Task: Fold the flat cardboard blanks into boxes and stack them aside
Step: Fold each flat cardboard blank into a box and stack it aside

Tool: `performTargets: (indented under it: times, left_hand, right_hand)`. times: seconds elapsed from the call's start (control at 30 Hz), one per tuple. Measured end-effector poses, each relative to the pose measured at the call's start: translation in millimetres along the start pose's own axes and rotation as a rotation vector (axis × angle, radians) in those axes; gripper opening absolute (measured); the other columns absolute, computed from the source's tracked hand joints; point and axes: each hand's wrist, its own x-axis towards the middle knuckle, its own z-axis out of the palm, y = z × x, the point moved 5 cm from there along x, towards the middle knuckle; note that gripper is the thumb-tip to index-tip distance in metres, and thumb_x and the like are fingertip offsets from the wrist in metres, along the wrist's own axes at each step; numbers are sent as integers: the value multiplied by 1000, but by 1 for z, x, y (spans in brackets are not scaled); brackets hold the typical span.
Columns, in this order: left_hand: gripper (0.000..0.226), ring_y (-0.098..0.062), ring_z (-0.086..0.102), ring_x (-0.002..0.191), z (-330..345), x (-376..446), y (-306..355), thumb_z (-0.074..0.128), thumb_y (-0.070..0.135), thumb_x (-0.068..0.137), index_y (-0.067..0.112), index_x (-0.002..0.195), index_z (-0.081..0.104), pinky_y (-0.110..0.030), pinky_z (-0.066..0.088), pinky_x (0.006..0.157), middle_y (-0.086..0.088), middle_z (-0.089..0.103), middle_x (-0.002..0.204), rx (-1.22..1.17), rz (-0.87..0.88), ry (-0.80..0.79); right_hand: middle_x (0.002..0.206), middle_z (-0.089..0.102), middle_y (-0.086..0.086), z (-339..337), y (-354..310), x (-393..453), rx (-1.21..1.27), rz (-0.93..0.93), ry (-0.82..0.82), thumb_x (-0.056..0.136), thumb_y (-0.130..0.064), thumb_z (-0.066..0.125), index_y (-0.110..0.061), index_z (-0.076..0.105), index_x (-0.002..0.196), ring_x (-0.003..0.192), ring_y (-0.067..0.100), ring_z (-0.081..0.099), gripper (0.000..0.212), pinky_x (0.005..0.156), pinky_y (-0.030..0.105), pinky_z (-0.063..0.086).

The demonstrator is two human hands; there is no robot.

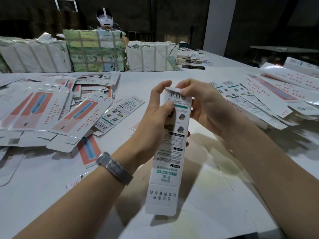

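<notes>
A long narrow white box [168,157] with a barcode and green print is held upright above the table, its near end flap hanging open toward me. My left hand [155,116] grips the box's upper part, thumb pressed on the printed face. My right hand [202,104] curls its fingers over the far end and pinches the small top flap by the barcode. A heap of flat blanks [51,109] with red and blue print lies on the left. More flat blanks [259,99] are fanned out on the right.
Strapped paper-wrapped bundles [95,50] line the far edge of the white table [215,204]. Behind them sits another person [105,19] wearing a white headset. A dark phone-like object [193,67] lies at the back right.
</notes>
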Motion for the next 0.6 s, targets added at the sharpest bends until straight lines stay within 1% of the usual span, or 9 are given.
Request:
performTargets:
  times: [0.07, 0.13, 0.23, 0.33, 0.4, 0.5, 0.6]
  left_hand:
    - [41, -32, 70, 69, 1, 0, 1, 35, 33, 106, 52, 142, 31, -39, 58, 56, -8, 71, 85, 10, 8, -7]
    - [42, -30, 70, 69, 2, -1, 1, 35, 34, 107, 54, 144, 29, -37, 58, 56, -8, 70, 84, 11, 11, -19]
    - [45, -32, 70, 70, 2, 0, 0, 35, 31, 109, 58, 145, 28, -39, 58, 55, -15, 67, 87, -22, -12, -25]
    - [50, -32, 71, 71, 2, -1, -1, 37, 30, 108, 62, 145, 25, -42, 58, 56, -19, 66, 91, -37, -25, -33]
    - [52, -32, 72, 71, 2, -1, -1, 37, 30, 108, 64, 144, 24, -41, 58, 56, -17, 68, 91, -48, -27, -38]
    - [52, -32, 72, 70, 2, -1, -1, 37, 30, 107, 65, 144, 24, -40, 58, 55, -13, 71, 88, -46, -28, -38]
    - [57, -33, 72, 70, 3, -1, -1, 42, 36, 99, 65, 144, 23, -40, 58, 55, -12, 71, 88, -52, -35, -44]
  right_hand:
    - [71, 64, 3, 0, -3, 0, -6, -34, 29, 93, -5, 49, -13, 58, 83, 71, 17, 61, 16, 63, 33, 48]
    - [68, 62, 3, 0, -5, -1, -7, -78, 55, 90, -3, 50, -14, 57, 78, 66, 18, 59, 17, 60, 33, 45]
    - [62, 61, 2, 1, -7, -1, -70, -130, 94, 91, 0, 49, -13, 54, 73, 59, 18, 57, 23, 54, 29, 43]
    - [62, 62, 3, 0, -7, 0, -118, -152, 127, 93, 0, 47, -12, 52, 73, 64, 27, 55, 24, 52, 31, 41]
    - [62, 63, 3, -1, -8, 0, -131, -153, 136, 94, -1, 46, -13, 51, 73, 67, 30, 56, 25, 53, 33, 41]
    - [63, 63, 2, -3, -8, 0, -157, -153, 138, 94, -4, 45, -14, 51, 73, 67, 25, 60, 24, 54, 31, 42]
    - [63, 64, 0, -6, -8, 0, -177, -169, 156, 91, -7, 44, -13, 49, 73, 66, 18, 63, 20, 52, 27, 42]
